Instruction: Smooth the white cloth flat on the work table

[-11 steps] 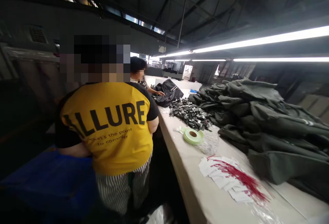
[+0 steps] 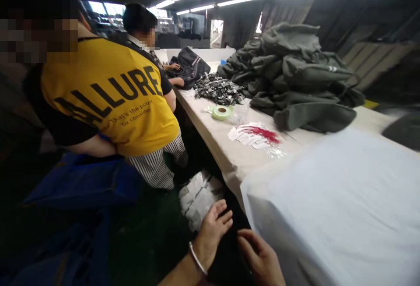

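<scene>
My left hand point(image 2: 211, 233) and right hand point(image 2: 260, 257) lie open on dark fabric point(image 2: 229, 251) below the near desk point(image 2: 236, 154) edge. White cloth point(image 2: 328, 207) hangs just right of them.

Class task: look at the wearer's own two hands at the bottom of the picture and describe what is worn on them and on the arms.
Both are bare, ungloved. The left hand has a thin silver bangle round the wrist above a sleeveless forearm. The right hand shows no jewellery; its wrist is cut off by the frame.

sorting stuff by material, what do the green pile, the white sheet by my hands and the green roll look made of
Green pile: soft matte woven or fleecy cloth, it folds and slumps. White sheet: thin smooth fabric, perhaps paper; it drapes over the edge. Green roll: glossy tape or ribbon, wound around a core.
</scene>
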The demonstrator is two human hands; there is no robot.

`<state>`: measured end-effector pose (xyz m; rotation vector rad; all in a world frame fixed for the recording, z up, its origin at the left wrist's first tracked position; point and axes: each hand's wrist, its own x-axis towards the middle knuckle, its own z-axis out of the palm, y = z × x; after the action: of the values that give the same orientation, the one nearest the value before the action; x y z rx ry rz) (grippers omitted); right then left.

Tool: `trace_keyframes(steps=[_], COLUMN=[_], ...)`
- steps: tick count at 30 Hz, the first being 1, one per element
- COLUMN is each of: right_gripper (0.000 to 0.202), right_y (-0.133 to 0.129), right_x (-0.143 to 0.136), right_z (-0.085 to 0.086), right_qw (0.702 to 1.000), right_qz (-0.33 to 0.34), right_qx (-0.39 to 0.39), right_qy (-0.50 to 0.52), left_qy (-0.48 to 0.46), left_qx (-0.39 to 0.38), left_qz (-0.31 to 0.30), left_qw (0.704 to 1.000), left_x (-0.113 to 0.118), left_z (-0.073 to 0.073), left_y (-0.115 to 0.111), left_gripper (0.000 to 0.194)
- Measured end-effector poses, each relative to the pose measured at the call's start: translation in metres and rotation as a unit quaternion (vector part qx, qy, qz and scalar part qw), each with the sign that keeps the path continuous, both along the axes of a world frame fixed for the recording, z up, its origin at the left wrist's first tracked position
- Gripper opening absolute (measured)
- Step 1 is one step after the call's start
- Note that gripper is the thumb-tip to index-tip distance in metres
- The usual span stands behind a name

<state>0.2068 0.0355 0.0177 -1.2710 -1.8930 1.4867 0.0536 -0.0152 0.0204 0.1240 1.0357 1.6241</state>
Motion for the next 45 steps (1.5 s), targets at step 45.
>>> trace_keyframes(steps=[45], right_gripper=[0.043], right_y=[-0.117], right_x=[0.347], right_z=[0.005], right_qw=[0.821], right_qz=[-0.564], right_qx=[-0.071], right_qy=[0.056], left_qy=[-0.167], left_qx=[-0.098], left_qz=[-0.355], left_qw=[0.915], left_x=[0.299], left_z=[0.017], left_y=[0.059], left_gripper=[0.046])
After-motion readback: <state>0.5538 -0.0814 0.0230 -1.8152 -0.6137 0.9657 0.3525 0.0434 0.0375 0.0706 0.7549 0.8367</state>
